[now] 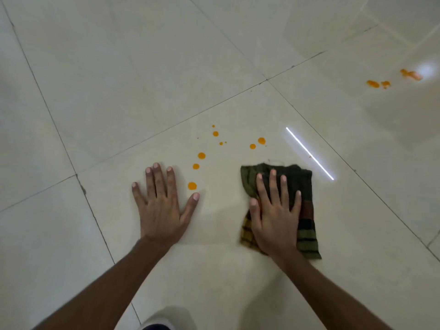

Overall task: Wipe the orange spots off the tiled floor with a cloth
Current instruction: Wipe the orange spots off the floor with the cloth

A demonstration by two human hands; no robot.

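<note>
Several orange spots [201,155] dot the pale tiled floor [119,91] in a curved trail between my hands, and two more spots [261,140] lie just beyond the cloth. My left hand [162,206] lies flat on the tile with fingers spread, its thumb tip just below the nearest orange spot [192,186]. My right hand [276,215] presses flat on a dark green, yellow and brown checked cloth [303,184] spread on the floor to the right of the trail. Larger orange smears [372,83] sit far off at the upper right.
Dark grout lines [266,79] cross the glossy tiles. A bright reflected light strip [309,153] shines right of the cloth, and a round glare [426,69] sits by the far smears. A bit of my clothing [157,326] shows at the bottom edge.
</note>
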